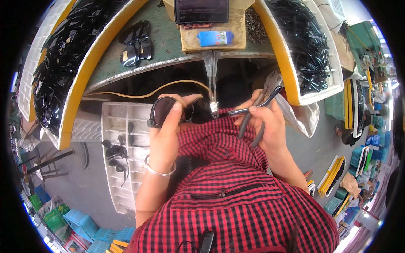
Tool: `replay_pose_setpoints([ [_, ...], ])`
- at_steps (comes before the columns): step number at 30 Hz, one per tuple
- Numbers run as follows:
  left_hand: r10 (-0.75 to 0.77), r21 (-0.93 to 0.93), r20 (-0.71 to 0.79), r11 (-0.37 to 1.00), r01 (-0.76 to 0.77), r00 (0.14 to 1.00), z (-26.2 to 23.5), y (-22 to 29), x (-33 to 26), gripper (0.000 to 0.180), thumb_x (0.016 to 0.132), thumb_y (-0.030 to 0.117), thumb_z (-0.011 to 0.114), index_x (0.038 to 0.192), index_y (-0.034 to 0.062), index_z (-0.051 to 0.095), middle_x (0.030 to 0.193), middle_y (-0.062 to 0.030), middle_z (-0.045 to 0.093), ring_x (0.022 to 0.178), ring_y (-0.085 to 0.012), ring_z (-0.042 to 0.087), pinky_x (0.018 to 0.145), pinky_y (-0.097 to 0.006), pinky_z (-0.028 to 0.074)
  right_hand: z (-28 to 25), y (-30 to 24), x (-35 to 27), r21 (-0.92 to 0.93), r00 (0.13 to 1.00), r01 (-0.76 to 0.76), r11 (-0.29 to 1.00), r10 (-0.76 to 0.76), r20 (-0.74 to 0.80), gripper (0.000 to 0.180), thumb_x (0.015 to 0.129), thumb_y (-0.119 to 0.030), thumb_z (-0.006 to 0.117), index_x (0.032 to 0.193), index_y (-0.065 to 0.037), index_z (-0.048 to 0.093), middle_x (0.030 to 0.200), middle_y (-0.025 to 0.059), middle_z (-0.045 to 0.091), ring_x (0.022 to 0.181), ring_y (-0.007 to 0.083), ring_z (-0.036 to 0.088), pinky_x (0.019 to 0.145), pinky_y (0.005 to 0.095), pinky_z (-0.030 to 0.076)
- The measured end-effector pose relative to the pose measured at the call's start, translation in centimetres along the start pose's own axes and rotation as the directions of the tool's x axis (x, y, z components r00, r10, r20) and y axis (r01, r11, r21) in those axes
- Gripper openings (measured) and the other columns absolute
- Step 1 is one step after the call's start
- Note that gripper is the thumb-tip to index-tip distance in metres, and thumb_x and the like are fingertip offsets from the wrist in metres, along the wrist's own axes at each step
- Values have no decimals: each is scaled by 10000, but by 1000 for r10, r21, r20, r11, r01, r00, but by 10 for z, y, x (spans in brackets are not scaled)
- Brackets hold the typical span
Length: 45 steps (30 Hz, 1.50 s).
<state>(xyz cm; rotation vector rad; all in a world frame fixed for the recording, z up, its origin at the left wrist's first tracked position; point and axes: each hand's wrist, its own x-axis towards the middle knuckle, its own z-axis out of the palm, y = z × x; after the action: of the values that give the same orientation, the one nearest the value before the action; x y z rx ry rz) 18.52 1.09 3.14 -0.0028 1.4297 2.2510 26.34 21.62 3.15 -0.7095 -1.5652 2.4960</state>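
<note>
My left hand [168, 128] is closed on a dark sunglasses front [163, 111], with the thumb over one lens. To its right, my right hand [272, 124] pinches a glossy black glasses temple [266, 101], one end of which points toward the right side of the front. Whether that end touches the hinge I cannot tell. Pliers [244, 125] with dark grips are also tucked in the right hand, their jaws sticking up past the fingers. A slim metal fixture [209, 76] on the bench edge reaches down between the hands.
White-and-yellow trays heaped with black parts flank me, a left tray [86, 48] and a right tray [288, 55]. Assembled sunglasses [137, 48] lie on the green bench [162, 42]. A blue box [215, 38] sits below a screen [201, 10]. A white tray [126, 192] holds loose pieces at lower left.
</note>
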Motion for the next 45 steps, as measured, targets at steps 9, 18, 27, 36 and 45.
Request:
replay_pose_setpoints([
  [9,-18,-30,4,999,18,1000,-3,-1,1,151,992,162,441,1056,50,519,1149,-183,622,1026,-230,628,745,-317,578,0,0,1,15,1000,-13,1000,13,-7,297,858,-65,470,1143,9,432,915,225,637,825,309,669,698,402,581],
  [18,-33,-53,10,998,33,999,-4,-1,2,179,994,165,421,1043,37,536,1141,-191,624,995,-236,636,763,-351,581,0,-1,2,45,999,-31,999,31,-6,288,863,-64,468,1139,12,438,919,235,641,817,314,670,692,409,579],
  [27,-36,-122,6,992,36,999,-9,-8,4,182,986,153,432,1056,19,534,1124,-207,625,1015,-267,635,777,-401,591,-5,4,5,63,999,-37,997,38,-7,277,869,-56,476,1137,5,442,920,235,640,809,313,670,709,411,580],
  [36,-199,-299,21,934,196,980,-34,-31,-20,190,983,190,408,970,28,507,1204,-304,564,1044,-354,625,853,-476,572,-8,18,-15,108,985,-171,979,168,34,213,876,-29,472,1085,-12,432,940,218,636,804,311,669,718,416,575],
  [45,-128,-674,232,693,255,964,-15,-20,-37,157,991,210,432,1007,61,480,1295,-247,504,1181,-350,531,949,-503,470,0,-33,-22,244,950,-249,937,187,250,251,868,-1,512,1108,-32,447,968,235,640,815,315,663,704,418,556],
])
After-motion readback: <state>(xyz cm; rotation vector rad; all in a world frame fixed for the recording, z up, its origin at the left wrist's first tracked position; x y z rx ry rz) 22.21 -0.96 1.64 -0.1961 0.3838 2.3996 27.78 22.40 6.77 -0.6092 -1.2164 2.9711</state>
